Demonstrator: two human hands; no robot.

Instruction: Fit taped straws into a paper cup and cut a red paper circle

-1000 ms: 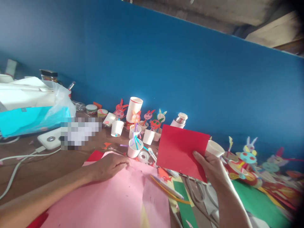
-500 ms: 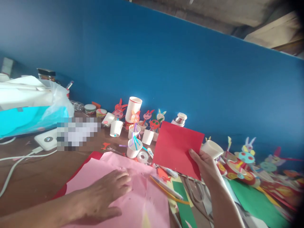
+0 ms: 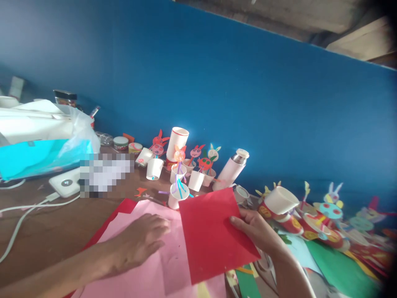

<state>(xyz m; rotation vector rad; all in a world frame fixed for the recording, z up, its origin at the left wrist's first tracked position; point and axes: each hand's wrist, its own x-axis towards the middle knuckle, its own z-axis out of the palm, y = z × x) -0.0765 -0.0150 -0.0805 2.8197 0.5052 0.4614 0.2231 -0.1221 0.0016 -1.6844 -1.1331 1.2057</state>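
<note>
My right hand (image 3: 256, 229) pinches the right edge of a square sheet of red paper (image 3: 214, 236), thumb on top and fingers behind it. The sheet is held up, tilted, over the right part of a large pink paper (image 3: 145, 273). My left hand (image 3: 144, 238) lies on the pink paper with its fingers stretched out, a short way left of the red sheet. More red paper (image 3: 124, 207) shows from under the pink one. Just behind the red sheet stands a white paper cup (image 3: 175, 198) with purple and blue pipe cleaners.
Several paper cups with rabbit-face cutouts (image 3: 196, 152) stand by the blue wall (image 3: 248, 82), near a thermos (image 3: 230, 169). Decorated cups (image 3: 331, 211) and green paper (image 3: 338, 265) lie right. A white power bank (image 3: 65, 182) with cables and a plastic bag (image 3: 83, 128) sit left.
My right hand has brought the red sheet down and left, closer to my left hand, uncovering the thermos. My left hand stays on the pink paper.
</note>
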